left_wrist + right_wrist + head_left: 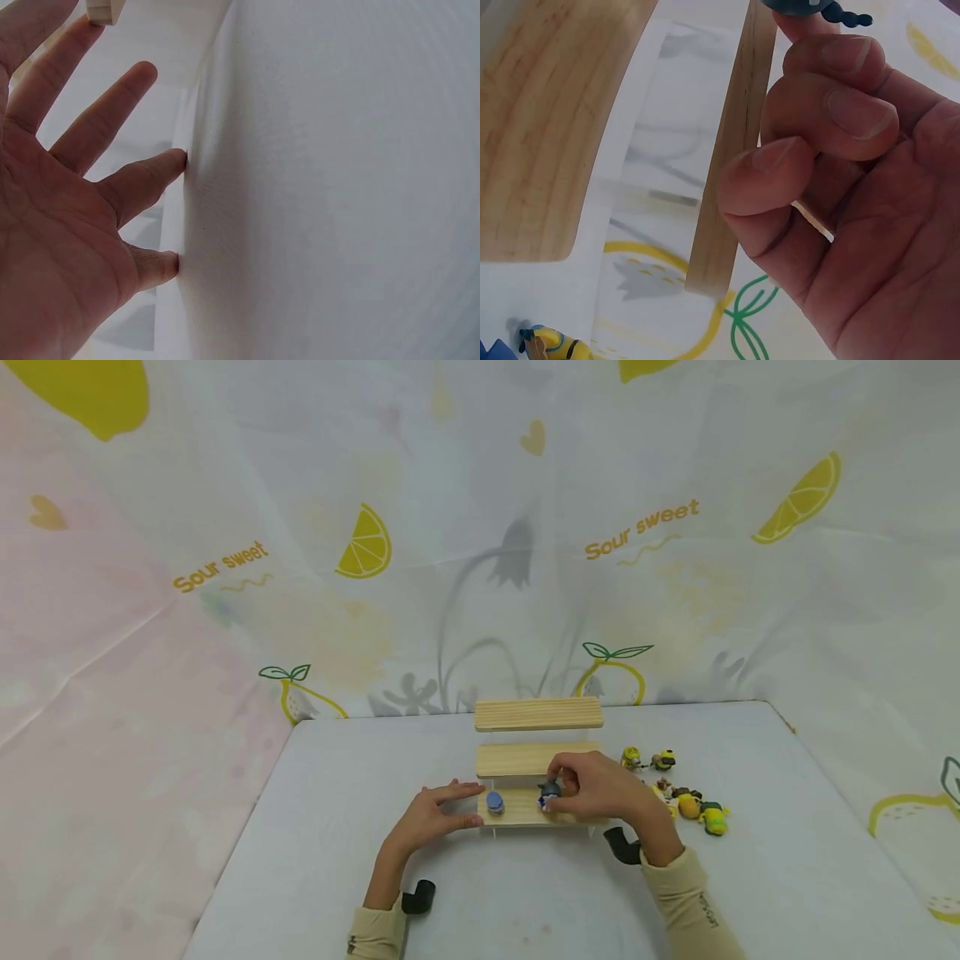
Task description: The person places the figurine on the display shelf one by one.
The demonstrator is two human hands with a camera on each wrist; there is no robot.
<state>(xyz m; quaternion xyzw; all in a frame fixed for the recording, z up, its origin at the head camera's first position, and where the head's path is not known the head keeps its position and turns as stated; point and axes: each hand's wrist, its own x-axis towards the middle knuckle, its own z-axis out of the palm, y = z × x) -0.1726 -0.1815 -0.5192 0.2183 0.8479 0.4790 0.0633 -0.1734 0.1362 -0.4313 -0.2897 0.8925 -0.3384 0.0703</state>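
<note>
A three-step rack with pale wooden boards stands in the middle of the head view. My right hand (603, 787) pinches a small toy figure with a dark hat (550, 791) over the right half of the lowest board (517, 814). In the right wrist view only the figure's dark teal top (795, 6) shows, at the upper edge, beyond the curled fingers (859, 112). My left hand (429, 818) has its fingers spread at the left end of that board, the thumb and a fingertip right at its edge. Near them a figure with a light blue top (495, 802) stands on the board.
Behind rise the middle board (513, 760) and the top board (538, 714). Several small, mostly yellow toy figures (714, 818) lie in a cluster right of the rack, with two more, including a yellow figure (631, 757), farther back. A printed cloth backdrop (450, 568) hangs behind the white table (337, 777).
</note>
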